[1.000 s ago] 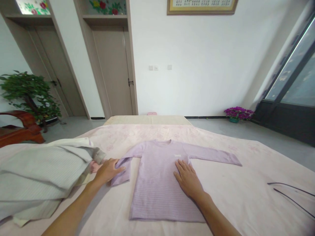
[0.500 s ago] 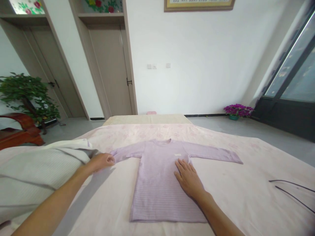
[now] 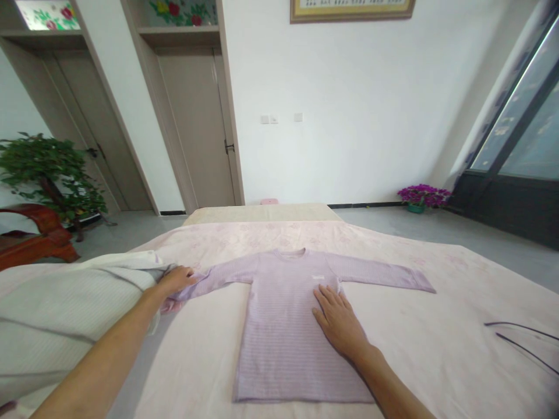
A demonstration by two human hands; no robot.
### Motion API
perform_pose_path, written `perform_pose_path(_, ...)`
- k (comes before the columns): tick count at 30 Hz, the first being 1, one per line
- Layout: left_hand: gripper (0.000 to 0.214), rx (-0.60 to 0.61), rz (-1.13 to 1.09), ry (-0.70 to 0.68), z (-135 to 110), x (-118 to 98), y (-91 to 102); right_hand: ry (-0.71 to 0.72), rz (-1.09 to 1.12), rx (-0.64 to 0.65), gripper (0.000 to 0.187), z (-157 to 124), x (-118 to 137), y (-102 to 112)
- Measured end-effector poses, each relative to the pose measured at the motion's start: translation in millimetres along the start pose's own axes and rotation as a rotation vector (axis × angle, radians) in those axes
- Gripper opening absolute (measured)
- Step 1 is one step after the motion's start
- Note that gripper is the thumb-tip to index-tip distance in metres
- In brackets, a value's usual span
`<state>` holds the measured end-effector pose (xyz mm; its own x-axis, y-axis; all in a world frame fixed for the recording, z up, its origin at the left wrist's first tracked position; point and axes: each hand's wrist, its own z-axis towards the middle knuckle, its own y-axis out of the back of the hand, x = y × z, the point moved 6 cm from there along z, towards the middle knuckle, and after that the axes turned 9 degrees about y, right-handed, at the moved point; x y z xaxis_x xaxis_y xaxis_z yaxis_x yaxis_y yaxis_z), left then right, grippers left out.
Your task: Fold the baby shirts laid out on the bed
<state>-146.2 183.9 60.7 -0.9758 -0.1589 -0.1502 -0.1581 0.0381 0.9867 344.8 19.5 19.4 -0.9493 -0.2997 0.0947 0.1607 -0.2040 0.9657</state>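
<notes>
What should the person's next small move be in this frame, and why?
Probably, the left hand should smooth the creased sleeve end flat: it looks bunched beside that hand, while the opposite sleeve lies spread out. The right hand rests flat on the lilac shirt, which should help steady it.

Diffuse light leaves a soft shadow beside the left forearm (image 3: 107, 344); edges look stretched.

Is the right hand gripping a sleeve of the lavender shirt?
No, the right hand lies palm-down on the body of the lavender striped shirt, below the small white chest print.
</notes>
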Motion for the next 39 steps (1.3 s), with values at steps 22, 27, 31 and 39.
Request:
perform_pose_path(22, 0.043, -0.371, 0.061, 0.056, -8, -14, 4.9, 0.005, -0.004, 0.01, 0.055, 0, 3, 4)
perform_pose_path(27, 0.051, -0.239, -0.007, -0.249, -21, -105, -36.9, 0.012, -0.011, 0.01, 0.055, 0, 4, 5)
perform_pose_path(31, 0.059, -0.151, -0.015, -0.382, -45, -156, -74.6, 0.005, -0.01, -0.006, 0.054, 0, 5, 6)
perform_pose_path(39, 0.064, -0.134, 0.123, -0.222, -32, -107, -77.1, 0.007, -0.005, 0.006, 0.055, 0, 3, 4)
